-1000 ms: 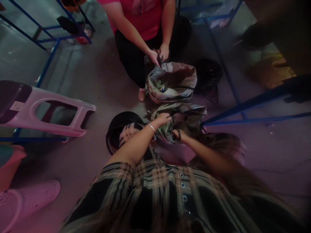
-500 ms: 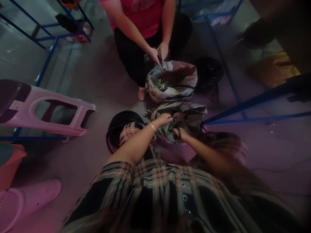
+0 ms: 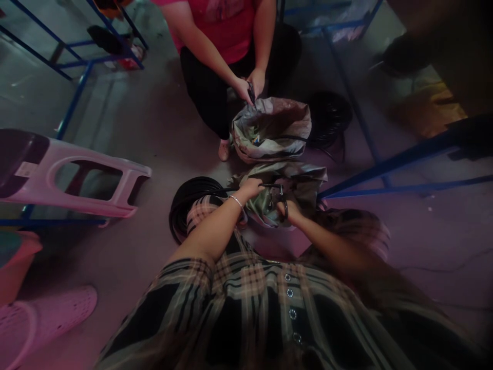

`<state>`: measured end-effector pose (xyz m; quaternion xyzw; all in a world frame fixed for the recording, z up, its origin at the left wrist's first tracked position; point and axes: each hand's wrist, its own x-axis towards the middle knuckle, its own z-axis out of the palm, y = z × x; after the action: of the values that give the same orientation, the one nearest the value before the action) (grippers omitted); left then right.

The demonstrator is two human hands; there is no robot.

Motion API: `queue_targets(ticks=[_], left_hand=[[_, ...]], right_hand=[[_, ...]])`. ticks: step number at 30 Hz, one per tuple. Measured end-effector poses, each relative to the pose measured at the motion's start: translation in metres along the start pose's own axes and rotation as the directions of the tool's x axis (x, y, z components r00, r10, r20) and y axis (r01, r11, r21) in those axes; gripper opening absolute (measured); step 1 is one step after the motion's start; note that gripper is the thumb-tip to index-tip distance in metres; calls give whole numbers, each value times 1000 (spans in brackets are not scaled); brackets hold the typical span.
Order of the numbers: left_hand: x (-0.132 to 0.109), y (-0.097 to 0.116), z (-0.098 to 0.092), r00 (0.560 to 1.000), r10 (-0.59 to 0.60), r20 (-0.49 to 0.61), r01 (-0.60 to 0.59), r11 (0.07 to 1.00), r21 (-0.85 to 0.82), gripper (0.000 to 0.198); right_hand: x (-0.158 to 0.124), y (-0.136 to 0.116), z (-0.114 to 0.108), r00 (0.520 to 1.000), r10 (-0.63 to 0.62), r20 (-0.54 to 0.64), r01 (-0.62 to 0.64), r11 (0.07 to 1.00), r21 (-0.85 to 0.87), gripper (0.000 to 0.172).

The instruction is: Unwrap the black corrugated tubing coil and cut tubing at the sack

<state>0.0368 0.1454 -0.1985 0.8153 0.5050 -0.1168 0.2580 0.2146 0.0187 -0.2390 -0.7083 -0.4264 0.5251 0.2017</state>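
My left hand (image 3: 251, 189) is closed around a black cable or hose (image 3: 271, 185), whose free end sticks out to the right. The rest of it runs left to a black coil (image 3: 196, 192) beside my knee. In my right hand (image 3: 291, 211) is a pair of scissors or cutters (image 3: 283, 198) with dark handles, closed in the fingers. Its blades point up, at the end of the cable. Both hands are over an open, crumpled sack (image 3: 302, 180) between my knees; its inside is mostly dark.
Opposite me a co-worker's hands (image 3: 250, 90) hold a dark tool over a second sack (image 3: 241, 136), with another black coil (image 3: 329, 118) next to it. A pink stool (image 3: 88, 198) lies at left, above a pink basket (image 3: 65, 313). Blue metal bars (image 3: 404, 159) stand at right.
My left hand has shifted left, away from the cutters, and a length of black cable now shows between the hands. My right hand has hardly moved.
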Motion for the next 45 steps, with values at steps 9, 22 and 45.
queue_targets(ticks=[9,22,45], left_hand=[[-1,0,-3,1000,-10,9,10,1000,19,32],[5,-3,2,999,31,-31,-32,999,-24,32],[5,1,6,997,69,19,-68,997,-48,30]], right_hand=[[1,6,6,997,58,-41,-54,995,89,23],[12,21,16,980,98,174,-134,969,207,20],[14,14,14,978,168,124,-197,939,283,17]])
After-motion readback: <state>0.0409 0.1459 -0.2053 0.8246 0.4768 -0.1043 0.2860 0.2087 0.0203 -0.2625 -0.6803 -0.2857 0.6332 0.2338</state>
